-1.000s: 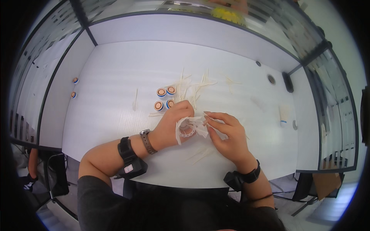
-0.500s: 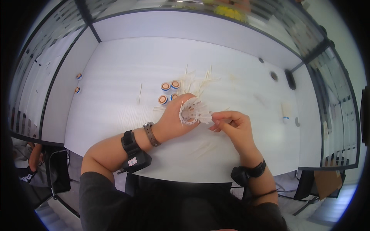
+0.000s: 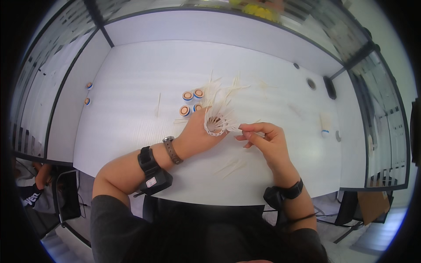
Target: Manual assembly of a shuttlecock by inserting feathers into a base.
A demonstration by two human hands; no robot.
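Note:
My left hand (image 3: pixel 196 133) is closed round a white openwork ring piece (image 3: pixel 214 132), with small holes along its rim and thin pale sticks fanning up and away from it. Part of the piece is hidden by my fingers and palm. Just right of it, my right hand (image 3: pixel 265 136) pinches a thin pale stick between thumb and fingertips, close to the ring's right side. Beyond my left hand several small round containers (image 3: pixel 187 95) stand together, with orange-brown circles on top and blue bands. A pile of loose pale sticks (image 3: pixel 239 82) lies beside them.
More pale sticks (image 3: pixel 231 166) lie near the table's front, and a single stick (image 3: pixel 158 104) lies to the left. Two similar containers (image 3: pixel 87 101) stand by the left panel. A tipped container (image 3: pixel 325 125) lies at the right. Grey panels enclose the white table (image 3: pixel 131 70).
The ring piece has tilted in my left hand, so its sticks now fan out more toward the far side. My right hand stays close by, its fingers shifted slightly.

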